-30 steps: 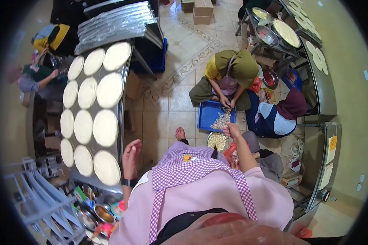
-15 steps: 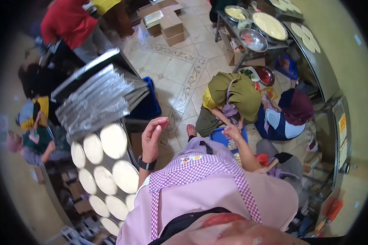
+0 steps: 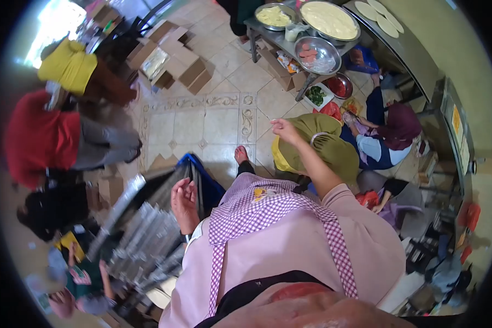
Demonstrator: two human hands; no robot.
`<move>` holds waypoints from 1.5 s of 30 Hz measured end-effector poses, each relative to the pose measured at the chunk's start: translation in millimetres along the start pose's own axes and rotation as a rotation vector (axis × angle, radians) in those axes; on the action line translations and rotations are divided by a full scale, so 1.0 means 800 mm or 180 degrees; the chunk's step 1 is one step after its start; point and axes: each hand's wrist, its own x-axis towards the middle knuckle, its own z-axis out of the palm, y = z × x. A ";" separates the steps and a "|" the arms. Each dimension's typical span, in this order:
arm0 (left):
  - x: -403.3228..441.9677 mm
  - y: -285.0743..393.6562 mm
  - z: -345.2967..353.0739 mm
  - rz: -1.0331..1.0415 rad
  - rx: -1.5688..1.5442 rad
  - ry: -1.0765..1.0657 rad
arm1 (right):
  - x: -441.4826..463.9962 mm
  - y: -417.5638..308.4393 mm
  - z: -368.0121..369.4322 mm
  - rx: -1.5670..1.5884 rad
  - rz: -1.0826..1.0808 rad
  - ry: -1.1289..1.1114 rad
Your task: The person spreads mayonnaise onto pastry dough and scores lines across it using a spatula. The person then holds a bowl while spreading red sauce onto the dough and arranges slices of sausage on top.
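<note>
My left hand (image 3: 185,203) is raised beside the foil-covered stack (image 3: 147,235), with its fingers loosely apart and nothing in them. My right hand (image 3: 285,131) reaches forward with bent fingers, in front of a seated person's olive head covering (image 3: 333,147). No object shows in it. The checkered apron (image 3: 262,210) lies over my front, and one foot (image 3: 241,154) shows on the tiles beyond it.
At the upper right a table holds a large round pan (image 3: 329,21), a metal bowl (image 3: 318,54) and a bowl of yellow food (image 3: 273,17). Cardboard boxes (image 3: 186,63) lie on the floor. People stand at left; others sit at right.
The view has moved forward and turned, so the foil-covered stack is now beside my left hand and most flat dough rounds have left view. My right hand has extended forward, past the blue tray.
</note>
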 end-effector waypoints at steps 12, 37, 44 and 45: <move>0.310 0.055 0.113 -0.0428 0.0368 -0.0893 | 0.094 -0.002 -0.134 -0.1225 0.0713 0.2460; 0.559 -0.034 0.456 -0.1889 0.1956 -0.1340 | 0.405 0.014 -0.285 -0.2975 0.1289 0.1728; 0.626 -0.070 0.494 -0.2229 0.2186 -0.1819 | 0.412 0.047 -0.284 -0.2691 0.1097 0.2352; 0.632 -0.077 0.504 -0.2270 0.2323 -0.1982 | 0.413 0.057 -0.286 -0.2228 0.1088 0.2590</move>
